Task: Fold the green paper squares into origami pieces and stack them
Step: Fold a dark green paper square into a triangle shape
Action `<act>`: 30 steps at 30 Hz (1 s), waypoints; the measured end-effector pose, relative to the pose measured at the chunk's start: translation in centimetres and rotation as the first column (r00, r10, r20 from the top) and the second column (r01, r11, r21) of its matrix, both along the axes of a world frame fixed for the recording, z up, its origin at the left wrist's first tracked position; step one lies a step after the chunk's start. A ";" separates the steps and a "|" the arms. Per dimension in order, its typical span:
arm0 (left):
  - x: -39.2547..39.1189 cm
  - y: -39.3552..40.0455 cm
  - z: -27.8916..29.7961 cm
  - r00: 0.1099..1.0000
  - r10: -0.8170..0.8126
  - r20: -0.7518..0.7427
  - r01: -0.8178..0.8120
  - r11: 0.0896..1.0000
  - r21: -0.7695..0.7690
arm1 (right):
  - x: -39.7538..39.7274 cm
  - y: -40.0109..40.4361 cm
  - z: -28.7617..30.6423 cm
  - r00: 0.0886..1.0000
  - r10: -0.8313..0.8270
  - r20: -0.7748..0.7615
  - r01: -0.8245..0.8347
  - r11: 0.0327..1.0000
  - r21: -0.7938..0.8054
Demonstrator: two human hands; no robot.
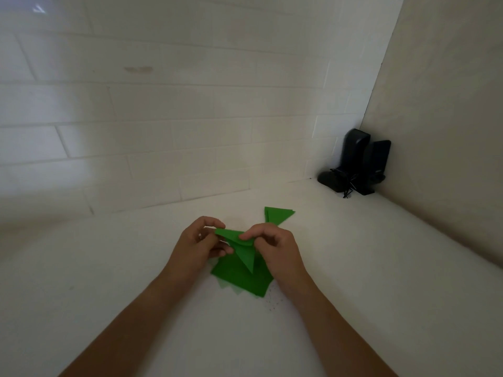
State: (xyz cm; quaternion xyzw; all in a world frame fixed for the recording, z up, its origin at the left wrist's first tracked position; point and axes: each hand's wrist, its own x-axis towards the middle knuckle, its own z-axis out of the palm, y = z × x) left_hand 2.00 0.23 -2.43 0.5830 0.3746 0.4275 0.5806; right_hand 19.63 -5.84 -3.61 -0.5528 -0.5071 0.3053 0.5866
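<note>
A green paper piece (246, 253), part-folded into a long triangle, is lifted a little above the white surface. My left hand (200, 242) pinches its left corner. My right hand (275, 244) pinches its top fold with thumb and fingers. Under both hands lies a pile of flat green paper squares (239, 280). Behind my right hand, a stack of folded green triangles (277, 213) rests on the surface.
Black speakers (363, 161) with a tangled cable stand in the far right corner. A white tiled wall (163, 118) rises close behind the work area, and a plain wall (449, 131) closes the right side. The white counter (109, 268) stretches left and front.
</note>
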 end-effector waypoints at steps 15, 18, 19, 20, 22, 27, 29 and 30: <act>-0.2 -0.2 0.1 0.998 0.061 -0.034 -0.057 0.993 0.103 | -0.4 0.0 0.3 0.990 0.058 -0.128 -0.066 0.996 -0.057; -0.1 -0.4 0.3 0.999 0.036 -0.039 -0.031 0.993 0.110 | -0.5 0.2 0.0 0.997 0.072 0.027 -0.069 0.993 -0.097; -0.1 -0.5 0.3 0.999 0.030 -0.043 -0.025 0.993 0.116 | -0.5 0.3 -0.2 0.992 0.086 0.097 -0.077 0.992 -0.099; -0.1 -0.5 0.3 0.999 0.025 -0.049 -0.019 0.992 0.124 | -0.5 0.4 -0.3 0.984 0.095 0.148 -0.081 0.992 -0.095; -0.2 -0.5 0.3 0.998 0.014 -0.058 -0.006 0.990 0.138 | -0.4 0.5 -0.5 0.979 0.089 0.184 -0.073 0.993 -0.092; -0.2 -0.3 0.1 0.997 0.035 -0.072 -0.028 0.995 0.096 | -0.4 0.3 -0.6 0.980 0.103 0.171 -0.084 0.990 -0.115; -0.2 -0.2 0.0 0.997 0.047 -0.066 -0.041 0.995 0.090 | -0.4 0.4 -0.7 0.977 0.114 0.181 -0.091 0.987 -0.135; -0.3 -0.2 0.1 0.997 0.050 -0.063 -0.044 0.995 0.092 | -0.4 0.5 -0.7 0.976 0.118 0.185 -0.092 0.986 -0.140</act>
